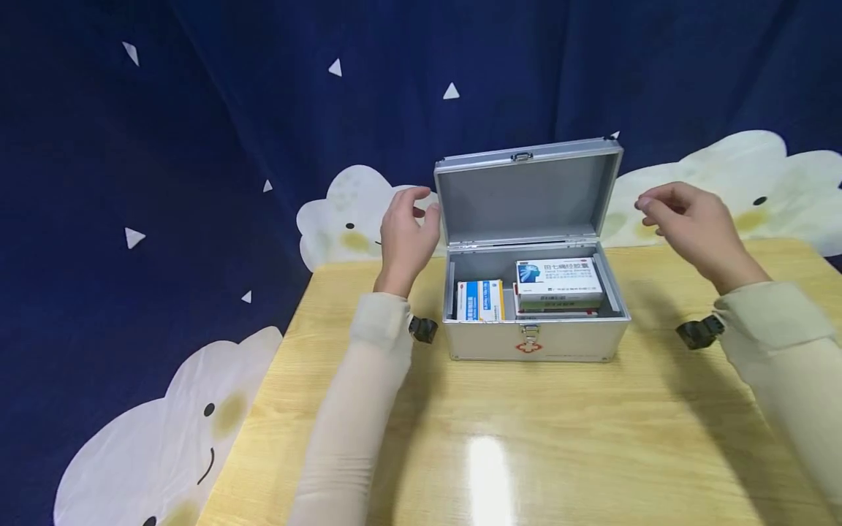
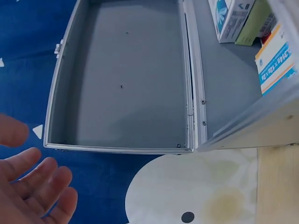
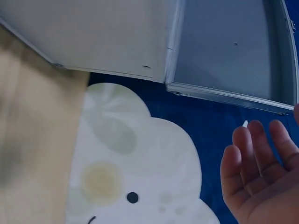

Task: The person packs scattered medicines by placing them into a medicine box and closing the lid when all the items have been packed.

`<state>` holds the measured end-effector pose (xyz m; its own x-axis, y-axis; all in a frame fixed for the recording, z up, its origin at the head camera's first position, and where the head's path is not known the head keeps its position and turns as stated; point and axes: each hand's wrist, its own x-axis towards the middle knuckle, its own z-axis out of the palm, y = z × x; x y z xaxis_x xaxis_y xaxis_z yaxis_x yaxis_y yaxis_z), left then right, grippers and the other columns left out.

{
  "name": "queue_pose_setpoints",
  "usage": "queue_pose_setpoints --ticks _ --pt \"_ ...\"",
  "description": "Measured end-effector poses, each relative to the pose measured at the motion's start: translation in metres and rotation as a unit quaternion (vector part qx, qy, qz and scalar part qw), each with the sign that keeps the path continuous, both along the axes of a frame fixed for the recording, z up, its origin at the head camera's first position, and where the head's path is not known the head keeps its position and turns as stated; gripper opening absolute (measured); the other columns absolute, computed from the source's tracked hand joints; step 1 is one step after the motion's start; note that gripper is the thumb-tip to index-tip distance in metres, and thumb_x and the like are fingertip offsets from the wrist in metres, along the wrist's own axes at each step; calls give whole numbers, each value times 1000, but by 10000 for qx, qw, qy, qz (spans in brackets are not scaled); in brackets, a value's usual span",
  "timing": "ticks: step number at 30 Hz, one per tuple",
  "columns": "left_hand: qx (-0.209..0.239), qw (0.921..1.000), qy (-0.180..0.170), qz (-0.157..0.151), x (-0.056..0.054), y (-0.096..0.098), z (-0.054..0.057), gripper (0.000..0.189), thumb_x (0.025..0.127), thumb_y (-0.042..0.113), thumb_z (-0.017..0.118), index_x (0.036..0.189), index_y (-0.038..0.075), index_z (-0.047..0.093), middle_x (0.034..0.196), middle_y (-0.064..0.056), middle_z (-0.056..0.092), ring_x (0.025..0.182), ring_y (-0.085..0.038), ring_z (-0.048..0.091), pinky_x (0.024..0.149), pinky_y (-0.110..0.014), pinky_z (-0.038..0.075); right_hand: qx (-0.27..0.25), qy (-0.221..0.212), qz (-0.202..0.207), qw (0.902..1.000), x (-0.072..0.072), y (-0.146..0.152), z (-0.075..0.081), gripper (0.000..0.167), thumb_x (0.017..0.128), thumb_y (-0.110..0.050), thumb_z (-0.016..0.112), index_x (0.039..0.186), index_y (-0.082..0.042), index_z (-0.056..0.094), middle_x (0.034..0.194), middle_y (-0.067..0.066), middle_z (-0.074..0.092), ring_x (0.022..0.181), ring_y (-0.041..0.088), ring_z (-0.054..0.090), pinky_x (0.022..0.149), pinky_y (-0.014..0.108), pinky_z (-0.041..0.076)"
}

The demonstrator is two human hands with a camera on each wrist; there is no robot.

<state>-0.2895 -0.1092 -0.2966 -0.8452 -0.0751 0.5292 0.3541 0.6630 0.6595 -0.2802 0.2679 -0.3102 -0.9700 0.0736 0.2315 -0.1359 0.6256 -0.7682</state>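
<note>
A silver first-aid case (image 1: 487,341) with a red cross stands on the table, its lid (image 1: 520,197) raised. Inside, on the right, lie stacked white medicine boxes, the top one a white box (image 1: 559,279) with a blue picture. A blue-and-white medicine box (image 1: 479,301) stands at the left inside. My left hand (image 1: 409,237) hovers just left of the lid, fingers loosely bent, holding nothing. To the right of the case, my right hand (image 1: 697,226) is held in the air apart from the lid, also with nothing in it; its fingers (image 3: 261,154) are loosely curved.
The light wooden table (image 1: 559,431) extends in front of the case. Behind it hangs a dark blue curtain (image 1: 395,109) with white triangles and cloud faces. A small black camera (image 1: 700,332) sits on the right wrist, another black camera (image 1: 423,329) on the left.
</note>
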Motion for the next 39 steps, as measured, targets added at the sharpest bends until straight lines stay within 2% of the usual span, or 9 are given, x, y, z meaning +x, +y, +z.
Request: queue_pose_setpoints --ticks 5,8,12,16,20,26,30,34,39 --pt "-114 9998 -50 133 -7 0 4 34 97 25 53 124 8 64 124 -8 65 103 -26 65 92 -38 50 241 -143 -145 9995 -8 -4 13 53 99 -52 46 125 -7 57 93 -24 55 75 -12 52 63 9 43" --pt "-248 9994 -121 212 -11 0 12 33 98 27 53 122 8 66 121 -8 66 103 -26 65 91 -38 50 546 -297 -223 9978 -12 -6 25 65 99 -55 41 135 -1 52 109 -3 62 77 -5 52 62 15 43" --pt "-487 9976 -340 350 -19 0 28 32 98 31 53 119 10 67 120 -7 67 106 -24 63 94 -38 49 806 -505 -303 9950 -17 -11 44 72 99 -58 36 140 -1 48 130 20 55 87 10 53 62 23 43" --pt "-814 9922 -818 469 -28 -2 45 33 99 36 52 115 13 68 117 -4 67 107 -21 62 92 -37 50 906 -591 -268 9938 -25 -18 58 73 99 -58 34 142 0 47 137 23 53 91 16 54 63 24 42" --pt "-1022 9845 -1346 468 -35 -4 56 35 100 41 49 114 15 68 110 -2 69 95 -19 62 80 -35 51 909 -703 -168 9932 -32 -27 68 76 100 -59 30 144 2 44 143 24 50 99 24 56 72 28 45" --pt "-711 9806 -1817 167 -42 5 63 47 102 49 45 124 14 66 115 -4 70 98 -18 60 85 -34 50 886 -1063 -147 9903 -36 -30 75 82 99 -61 27 148 4 37 146 28 45 115 40 55 93 53 50" --pt "-613 9778 -1996 163 -44 14 63 52 100 56 41 119 15 68 110 -2 69 94 -17 57 82 -33 46 860 -1288 -162 9878 -38 -29 75 86 98 -63 26 151 4 32 150 31 39 121 45 53 99 60 46" --pt "-693 9725 -2205 279 -45 18 61 48 100 56 42 98 14 66 90 -1 60 80 -17 51 68 -29 39 736 -1435 -126 9868 -40 -29 71 88 97 -64 25 152 5 29 152 33 35 125 47 51 100 61 45" --pt "-627 9694 -2342 389 -48 16 59 48 100 56 41 101 15 67 93 0 63 82 -16 54 70 -30 40 539 -1357 -198 9891 -44 -31 69 89 97 -66 25 155 1 27 155 29 35 121 42 53 88 46 51"
